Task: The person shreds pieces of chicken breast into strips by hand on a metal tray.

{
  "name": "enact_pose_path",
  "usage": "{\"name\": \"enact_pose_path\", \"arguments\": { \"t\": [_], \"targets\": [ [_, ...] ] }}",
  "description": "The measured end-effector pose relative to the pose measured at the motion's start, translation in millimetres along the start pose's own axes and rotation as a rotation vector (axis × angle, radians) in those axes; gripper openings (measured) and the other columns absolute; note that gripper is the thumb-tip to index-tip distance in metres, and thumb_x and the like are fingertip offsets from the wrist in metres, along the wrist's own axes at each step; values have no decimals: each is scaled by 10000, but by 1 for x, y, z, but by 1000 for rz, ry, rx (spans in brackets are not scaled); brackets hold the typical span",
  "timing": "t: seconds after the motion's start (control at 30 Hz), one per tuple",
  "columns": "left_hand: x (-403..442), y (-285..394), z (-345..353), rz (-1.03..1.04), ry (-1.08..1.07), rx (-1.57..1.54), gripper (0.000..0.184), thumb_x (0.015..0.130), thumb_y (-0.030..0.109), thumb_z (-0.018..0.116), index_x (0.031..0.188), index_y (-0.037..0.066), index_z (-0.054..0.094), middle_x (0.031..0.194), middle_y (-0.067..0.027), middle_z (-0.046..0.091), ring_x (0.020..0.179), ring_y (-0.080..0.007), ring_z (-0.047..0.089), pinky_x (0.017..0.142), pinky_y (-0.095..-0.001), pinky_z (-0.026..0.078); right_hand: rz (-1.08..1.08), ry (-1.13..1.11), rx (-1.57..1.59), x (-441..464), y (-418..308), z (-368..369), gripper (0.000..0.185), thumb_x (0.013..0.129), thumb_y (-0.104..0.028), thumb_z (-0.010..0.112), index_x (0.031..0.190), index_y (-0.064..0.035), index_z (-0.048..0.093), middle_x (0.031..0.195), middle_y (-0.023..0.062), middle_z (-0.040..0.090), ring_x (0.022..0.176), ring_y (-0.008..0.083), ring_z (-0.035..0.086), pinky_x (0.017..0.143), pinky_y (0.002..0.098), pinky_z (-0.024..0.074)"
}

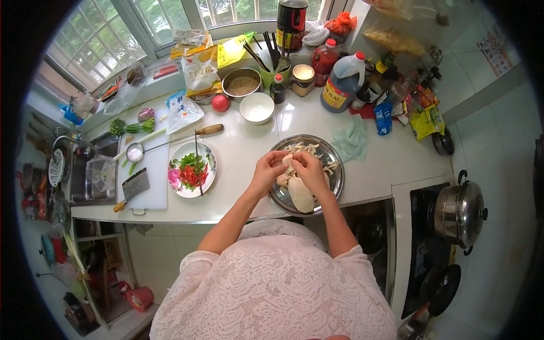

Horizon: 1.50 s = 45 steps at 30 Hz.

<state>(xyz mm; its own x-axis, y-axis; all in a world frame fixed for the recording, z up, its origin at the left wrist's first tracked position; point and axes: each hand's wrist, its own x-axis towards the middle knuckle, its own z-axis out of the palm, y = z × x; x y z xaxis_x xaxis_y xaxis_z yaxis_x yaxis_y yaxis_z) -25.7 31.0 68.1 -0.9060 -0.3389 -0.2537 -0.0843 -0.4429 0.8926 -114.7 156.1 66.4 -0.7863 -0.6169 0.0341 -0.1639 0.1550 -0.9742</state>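
Over a round steel plate (340,187), my left hand (267,173) and my right hand (311,172) meet with their fingertips pinched on a small piece of pale cooked meat (288,162), which looks like chicken. Just below the fingers, a large smooth piece of chicken breast (301,195) lies at the near side of the plate. Torn strips of meat (310,149) are spread over the far and right parts of the plate. The fingers partly cover the piece they hold.
Left of the hands is a white plate (211,180) of chopped red and green peppers, chopsticks (198,161) across it. A cleaver (136,186) and ladle (136,152) lie on a cutting board (156,195). Bottles and bowls line the back; a steel pot (462,209) stands right.
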Motion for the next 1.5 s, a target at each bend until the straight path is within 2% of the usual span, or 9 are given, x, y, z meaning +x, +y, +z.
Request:
{"name": "enact_pose_path", "arguments": {
  "t": [0.07, 0.13, 0.47, 0.67, 0.87, 1.1, 1.17, 1.3, 1.5],
  "targets": [
    [0, 0, -1, 0, 7, -7, 317, 798, -41, 587, 1109, -19, 525, 978, -84, 611, 884, -122, 585, 783, -240, 485, 5, -11, 76, 1, 1, 1, 129, 798, -101, 624, 851, 12, 591, 721, 62, 610, 659, 117, 573, 596, 255, 455],
    [-1, 0, 0, 46, -30, -1, 274, 805, 12, 626, 1069, 8, 555, 910, -28, 607, 778, -67, 556, 656, -188, 446, 28, -17, 126, 0, -2, 1, 85, 821, -72, 616, 844, -5, 569, 707, -9, 559, 643, 37, 500, 547, 189, 401],
    [-8, 9, 3, -83, -66, -15, 210, 835, 80, 621, 1025, 18, 556, 891, -26, 595, 842, -92, 576, 731, -224, 491, -105, 24, 83, -8, -19, -2, 87, 805, -54, 605, 769, -5, 542, 649, 8, 527, 592, 73, 491, 528, 230, 401],
    [0, 5, 6, -219, -98, -476, 251, 870, 40, 546, 1112, 2, 493, 1017, -83, 568, 844, -156, 595, 803, -269, 523, -69, 13, 381, -15, -1, -3, 37, 858, -55, 570, 850, -38, 539, 747, -21, 531, 666, 51, 495, 594, 192, 403],
    [17, -31, -34, -238, 108, -833, 264, 876, 78, 508, 1117, -23, 466, 1023, -159, 552, 974, -258, 556, 924, -402, 472, -24, 195, 532, -12, -9, -29, 60, 865, -85, 582, 888, -33, 566, 778, -25, 551, 690, 46, 497, 647, 187, 404],
    [5, -4, -6, -276, -47, -692, 264, 881, 124, 531, 1107, -7, 495, 1028, -137, 562, 964, -242, 572, 904, -365, 476, 55, 112, 496, -4, -6, -25, 86, 852, -48, 570, 929, -13, 582, 827, 8, 593, 737, 63, 544, 670, 195, 429],
    [1, 2, 4, -214, -50, -186, 250, 868, 144, 579, 1078, 21, 524, 976, -90, 589, 881, -186, 603, 840, -330, 508, 65, 73, 370, 0, -1, -20, 87, 845, -34, 570, 923, 3, 579, 839, 23, 606, 747, 72, 563, 670, 211, 452],
    [1, 3, 8, -79, 7, 42, 145, 840, 136, 620, 944, 41, 585, 807, -7, 593, 730, -86, 584, 674, -224, 502, 91, -9, 343, 2, 0, -9, 103, 830, -33, 581, 928, -2, 580, 819, 13, 596, 729, 63, 556, 654, 201, 447],
    [6, 5, 0, -183, 21, 21, 112, 841, 140, 607, 911, 54, 593, 808, -8, 602, 691, -73, 570, 640, -213, 489, 13, -25, 104, 7, 1, 0, 96, 787, -27, 596, 866, 20, 569, 744, 50, 606, 678, 101, 578, 622, 236, 473]
  ]
}}
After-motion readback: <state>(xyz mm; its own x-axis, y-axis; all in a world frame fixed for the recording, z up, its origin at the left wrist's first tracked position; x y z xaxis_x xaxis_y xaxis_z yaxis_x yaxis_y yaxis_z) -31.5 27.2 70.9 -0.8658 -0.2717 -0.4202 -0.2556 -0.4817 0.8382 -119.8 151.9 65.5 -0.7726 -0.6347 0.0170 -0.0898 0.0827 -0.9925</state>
